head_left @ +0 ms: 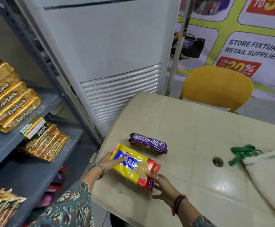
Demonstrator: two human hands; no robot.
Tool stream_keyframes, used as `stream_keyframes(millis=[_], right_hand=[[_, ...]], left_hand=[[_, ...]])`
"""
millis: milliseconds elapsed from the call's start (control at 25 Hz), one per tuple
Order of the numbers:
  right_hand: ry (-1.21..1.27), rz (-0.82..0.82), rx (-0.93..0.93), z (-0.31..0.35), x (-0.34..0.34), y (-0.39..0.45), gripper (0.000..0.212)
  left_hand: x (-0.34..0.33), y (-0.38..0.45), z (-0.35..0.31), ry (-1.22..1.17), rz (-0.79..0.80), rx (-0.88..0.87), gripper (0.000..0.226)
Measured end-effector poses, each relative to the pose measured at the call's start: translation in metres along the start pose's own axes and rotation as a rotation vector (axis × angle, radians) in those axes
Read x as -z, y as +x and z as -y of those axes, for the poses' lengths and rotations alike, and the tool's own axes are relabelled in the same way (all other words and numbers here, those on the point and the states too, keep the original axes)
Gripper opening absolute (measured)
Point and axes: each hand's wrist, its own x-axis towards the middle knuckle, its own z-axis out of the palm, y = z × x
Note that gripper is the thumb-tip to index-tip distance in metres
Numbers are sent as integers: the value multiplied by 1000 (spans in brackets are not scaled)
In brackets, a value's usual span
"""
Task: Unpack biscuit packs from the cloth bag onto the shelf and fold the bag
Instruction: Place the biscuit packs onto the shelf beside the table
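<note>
A yellow, blue and red Marie biscuit pack (133, 166) lies near the front left corner of the beige table (190, 128). My left hand (108, 162) grips its left end, thumb on top. At its red right end, my right hand (162, 184) holds the pack with curled fingers. Just behind it on the table lies a purple biscuit pack (148, 143), untouched. The off-white cloth bag (267, 174) with green handles (243, 154) lies flat at the table's right. On the left stands the grey metal shelf (35, 169).
Gold Krackjack packs (7, 99) fill the upper shelf level, with more gold packs (46, 145) below and others at the bottom left. A white cooling unit (110, 63) stands behind the table. A yellow chair (215, 87) sits at the far side.
</note>
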Motion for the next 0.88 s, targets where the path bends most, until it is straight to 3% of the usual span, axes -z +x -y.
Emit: stream_keyframes(millis=[40, 120, 240, 360, 520, 600, 720, 800, 880], right_hand=[[26, 23, 23, -4, -1, 2, 87], [57, 23, 59, -7, -3, 5, 83], [12, -17, 78, -2, -5, -1, 85], [-78, -24, 114, 11, -13, -11, 85], [-175, 66, 265, 60, -54, -34, 65], [-230, 127, 315, 98, -83, -48, 58], [-326, 234, 402, 164, -131, -74, 65], [-384, 291, 504, 209, -166, -105, 55], [-416, 325, 566, 253, -205, -139, 51]], left_hand=[[1, 5, 6, -20, 6, 3, 80], [-1, 6, 13, -108, 21, 10, 95], [-5, -12, 10, -194, 72, 11, 94], [6, -28, 15, -318, 22, -7, 86], [52, -69, -1, -547, -177, 18, 64], [81, -102, -15, -637, -245, -55, 56], [126, -160, -46, -693, -395, -182, 60], [155, -197, -69, -714, -502, -286, 43], [188, -236, -95, -730, -642, -343, 44]])
